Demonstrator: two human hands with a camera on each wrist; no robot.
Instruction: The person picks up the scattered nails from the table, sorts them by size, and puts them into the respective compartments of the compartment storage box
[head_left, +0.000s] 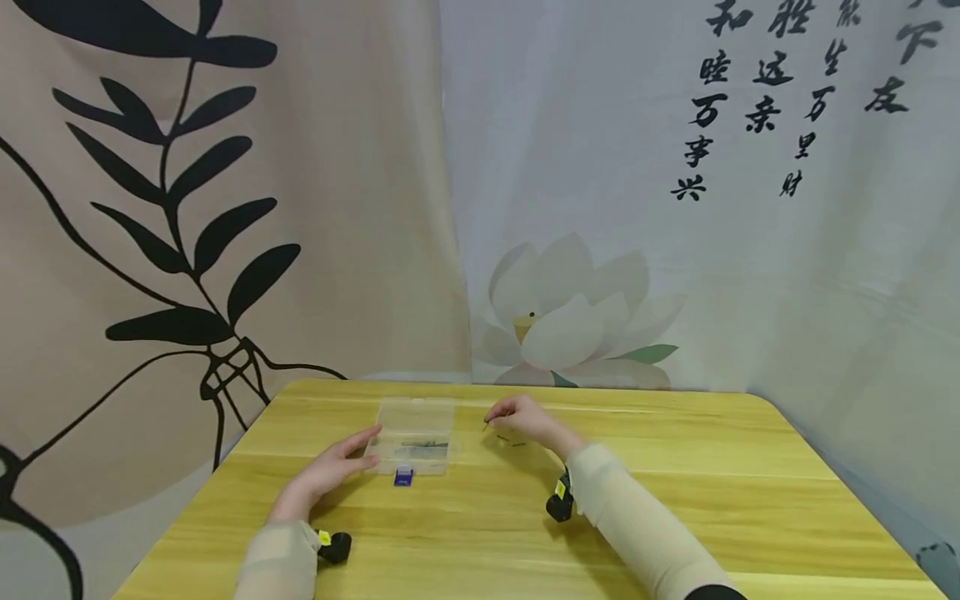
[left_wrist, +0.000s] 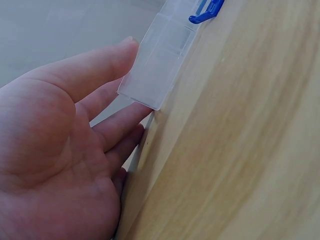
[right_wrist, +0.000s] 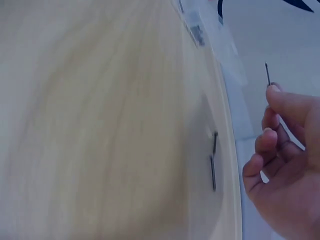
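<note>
A clear plastic box (head_left: 385, 468) with its lid (head_left: 416, 414) open stands on the table left of centre. Several thin dark nails (head_left: 427, 445) lie inside, and a blue latch (head_left: 403, 477) hangs at the front. My left hand (head_left: 335, 468) holds the box by its left end; in the left wrist view, the thumb is on the near side and fingers reach behind. Right of the box, my right hand (head_left: 527, 419) pinches one thin dark nail (right_wrist: 267, 73) between thumb and forefinger, above the table. Two more loose nails (right_wrist: 213, 172) lie below that hand, end to end.
The wooden table (head_left: 465, 542) has its far edge just beyond the box and the right hand. A printed cloth (head_left: 375, 208) hangs behind it. Each wrist carries a small black camera (head_left: 559, 500).
</note>
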